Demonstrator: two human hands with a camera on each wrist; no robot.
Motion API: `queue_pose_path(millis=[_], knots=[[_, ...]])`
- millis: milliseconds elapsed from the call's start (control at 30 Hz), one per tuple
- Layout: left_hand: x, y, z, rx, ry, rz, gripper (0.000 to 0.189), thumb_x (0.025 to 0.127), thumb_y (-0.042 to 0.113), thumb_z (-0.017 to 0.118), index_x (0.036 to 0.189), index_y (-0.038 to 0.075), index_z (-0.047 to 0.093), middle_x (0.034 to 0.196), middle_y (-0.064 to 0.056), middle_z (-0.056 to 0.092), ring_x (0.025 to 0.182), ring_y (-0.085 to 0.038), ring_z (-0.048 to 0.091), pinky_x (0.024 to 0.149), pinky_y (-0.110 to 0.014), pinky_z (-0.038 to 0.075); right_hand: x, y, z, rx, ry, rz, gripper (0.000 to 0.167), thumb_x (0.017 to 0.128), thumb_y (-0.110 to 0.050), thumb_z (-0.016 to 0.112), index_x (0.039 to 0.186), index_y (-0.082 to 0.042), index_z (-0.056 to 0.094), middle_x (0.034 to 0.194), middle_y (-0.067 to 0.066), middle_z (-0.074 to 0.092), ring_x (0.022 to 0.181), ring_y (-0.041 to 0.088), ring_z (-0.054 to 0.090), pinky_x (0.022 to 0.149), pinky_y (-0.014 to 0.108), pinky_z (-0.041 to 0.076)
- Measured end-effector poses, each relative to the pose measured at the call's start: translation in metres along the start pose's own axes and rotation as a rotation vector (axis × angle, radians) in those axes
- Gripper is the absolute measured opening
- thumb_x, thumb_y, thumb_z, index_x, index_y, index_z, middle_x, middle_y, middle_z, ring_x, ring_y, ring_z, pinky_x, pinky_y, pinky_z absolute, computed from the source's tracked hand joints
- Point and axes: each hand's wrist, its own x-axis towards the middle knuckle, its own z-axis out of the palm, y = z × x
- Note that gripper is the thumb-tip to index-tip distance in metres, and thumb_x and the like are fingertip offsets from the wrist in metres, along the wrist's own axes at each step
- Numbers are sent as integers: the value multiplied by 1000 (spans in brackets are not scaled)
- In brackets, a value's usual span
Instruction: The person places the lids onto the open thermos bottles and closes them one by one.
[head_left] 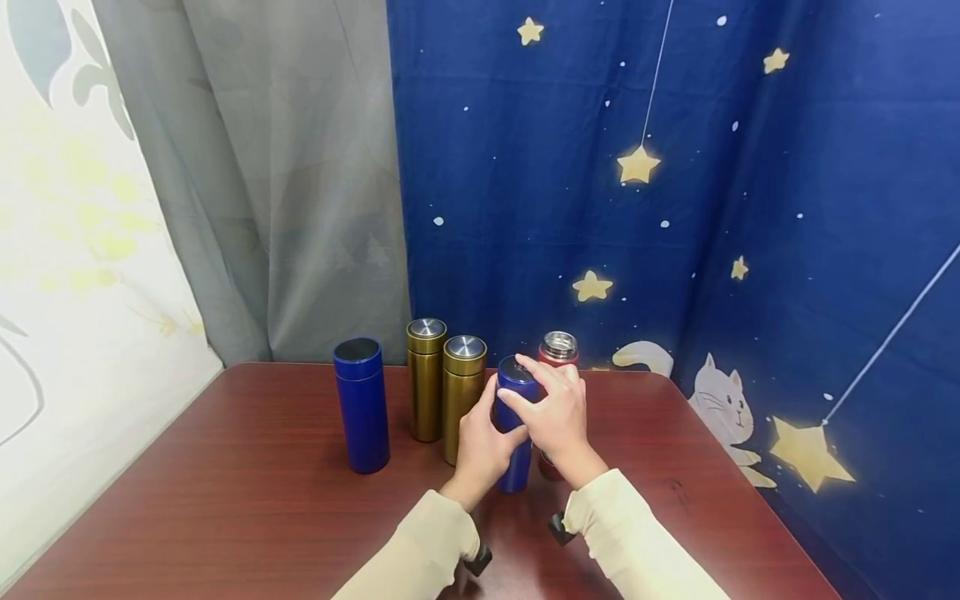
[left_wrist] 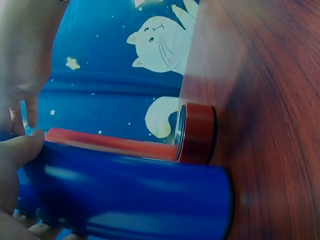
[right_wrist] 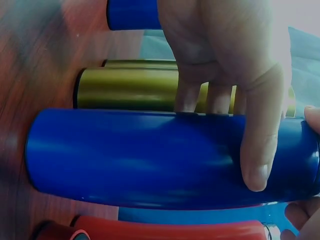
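A blue thermos (head_left: 514,473) stands upright on the table, right of two gold ones. My left hand (head_left: 483,442) grips its body, the thumb (right_wrist: 259,160) lying across the near side in the right wrist view. At its top, my right hand (head_left: 558,408) holds the lid between thumb and fingers. Whether the lid is loose cannot be told. Just behind stands a red thermos (head_left: 559,348) with its steel mouth uncovered, mostly hidden by the right hand. A red cap (left_wrist: 199,134) sits on the table by it in the left wrist view.
Two gold thermoses (head_left: 426,392) (head_left: 463,392) stand to the left, near the table's back. Farther left is another blue thermos (head_left: 363,417), lidded. The brown table (head_left: 247,492) ends at a grey curtain (head_left: 322,208) and a blue star-patterned curtain (head_left: 525,167).
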Motion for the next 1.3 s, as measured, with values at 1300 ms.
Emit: queue_pose_path(millis=[1300], knots=[[16, 7, -37, -388, -418, -21, 85, 78, 1, 80, 149, -1, 33, 131, -20, 58, 112, -33, 62, 90, -43, 52, 12, 27, -21, 399, -421, -2, 50, 85, -24, 74, 133, -24, 60, 124, 2, 62, 114, 24, 54, 92, 50, 49]])
